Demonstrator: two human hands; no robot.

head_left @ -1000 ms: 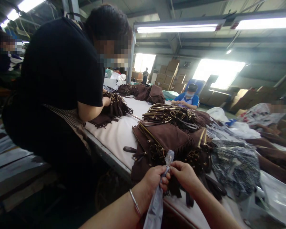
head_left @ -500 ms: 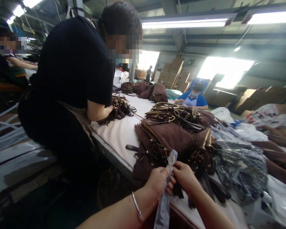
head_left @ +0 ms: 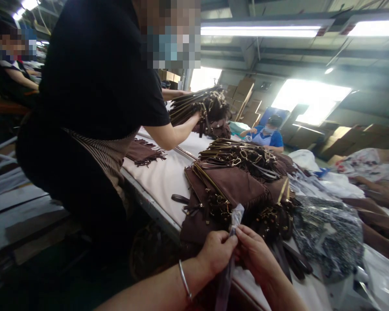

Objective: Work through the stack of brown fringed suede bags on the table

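My left hand (head_left: 216, 252), with a silver bangle on its wrist, is closed around a long, narrow clear plastic sleeve (head_left: 237, 215). Its bunched top end sticks up above my fingers, and the rest hangs down below them; what is inside I cannot make out. Close beside it, my right hand (head_left: 254, 247) pinches the same sleeve just under the bunched end. Right behind both hands lies a pile of dark brown fringed bags (head_left: 235, 183) with gold zips and clasps. Dark straps (head_left: 298, 259) hang off the pile to the right.
A co-worker in black (head_left: 97, 73) leans over the table (head_left: 162, 177) at left, lifting a stack of brown bags (head_left: 197, 108). One flat fringed piece (head_left: 144, 152) lies there. Shiny plastic packaging (head_left: 329, 233) covers the right side. Another person in blue (head_left: 269, 136) sits at the far side.
The co-worker has straightened a little and lifted a stack of bags up and away, leaving a flat fringed piece visible. My hands stay on the sleeve, my right fingers shifting slightly.
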